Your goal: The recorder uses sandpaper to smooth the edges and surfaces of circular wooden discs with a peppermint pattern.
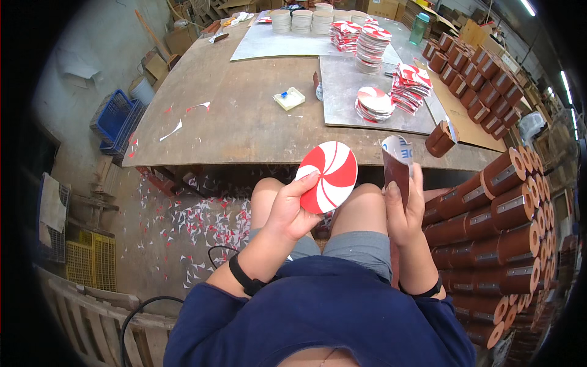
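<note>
Above my lap, my left hand [288, 211] grips a round disc [335, 174] with a red and white swirl, thumb on its face and fingers behind it. To the right of it, apart from the disc, my right hand [406, 214] is closed around a curled piece of sandpaper [397, 171], brown on one side and pale with blue print on the other. Swirl discs lie stacked on a grey board [342, 98] at the right of the table: a short pile [374, 105], a leaning pile [411, 88] and a taller stack [373, 49].
The wooden table [244, 92] holds a small pale dish [289, 98], pale disc stacks [301, 22] and a green bottle [419, 29]. Brown cylinders [513, 208] are piled at my right; one cylinder [440, 139] stands at the table edge. Red and white scraps [202, 220] litter the floor.
</note>
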Action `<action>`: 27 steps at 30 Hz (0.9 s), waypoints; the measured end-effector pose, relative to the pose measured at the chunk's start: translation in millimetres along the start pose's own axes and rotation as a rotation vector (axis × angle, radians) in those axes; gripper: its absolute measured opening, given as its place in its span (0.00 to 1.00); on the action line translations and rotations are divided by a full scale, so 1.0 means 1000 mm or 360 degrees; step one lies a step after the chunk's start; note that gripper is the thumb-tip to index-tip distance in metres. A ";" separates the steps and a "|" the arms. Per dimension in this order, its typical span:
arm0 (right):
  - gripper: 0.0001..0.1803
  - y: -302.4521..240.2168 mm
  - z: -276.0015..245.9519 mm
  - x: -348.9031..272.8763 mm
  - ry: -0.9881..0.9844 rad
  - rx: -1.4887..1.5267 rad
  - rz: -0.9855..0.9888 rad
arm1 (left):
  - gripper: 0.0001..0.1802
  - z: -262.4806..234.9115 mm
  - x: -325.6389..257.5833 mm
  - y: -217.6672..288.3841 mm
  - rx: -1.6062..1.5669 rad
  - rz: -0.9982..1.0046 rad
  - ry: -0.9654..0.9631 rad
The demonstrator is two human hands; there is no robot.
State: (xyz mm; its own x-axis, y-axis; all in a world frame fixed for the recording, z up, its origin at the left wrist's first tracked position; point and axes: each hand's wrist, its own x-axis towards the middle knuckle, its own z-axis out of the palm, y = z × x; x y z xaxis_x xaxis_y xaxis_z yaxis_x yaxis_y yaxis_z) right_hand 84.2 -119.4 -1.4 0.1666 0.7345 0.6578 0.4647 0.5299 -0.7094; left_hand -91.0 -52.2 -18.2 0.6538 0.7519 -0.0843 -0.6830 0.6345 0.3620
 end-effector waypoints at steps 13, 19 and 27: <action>0.24 0.002 0.013 -0.021 0.0049 -0.0525 -0.0239 | 0.18 -0.016 -0.009 -0.007 -0.0338 -0.0033 -0.0078; 0.26 0.025 0.014 -0.035 -0.0190 -0.0760 -0.0173 | 0.24 -0.024 -0.011 -0.013 -0.0139 -0.0049 0.0019; 0.28 0.000 0.022 -0.038 -0.0228 -0.0727 -0.0502 | 0.23 -0.028 -0.013 -0.013 0.0084 -0.0001 0.0102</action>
State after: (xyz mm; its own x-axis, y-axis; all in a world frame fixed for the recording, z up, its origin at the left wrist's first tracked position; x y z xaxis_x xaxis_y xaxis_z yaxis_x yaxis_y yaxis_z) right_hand 58.7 -137.3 -32.1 -0.1459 0.6373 0.7567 0.8067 0.5194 -0.2819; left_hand -99.6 -65.1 -48.2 0.6307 0.7627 -0.1431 -0.6635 0.6257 0.4103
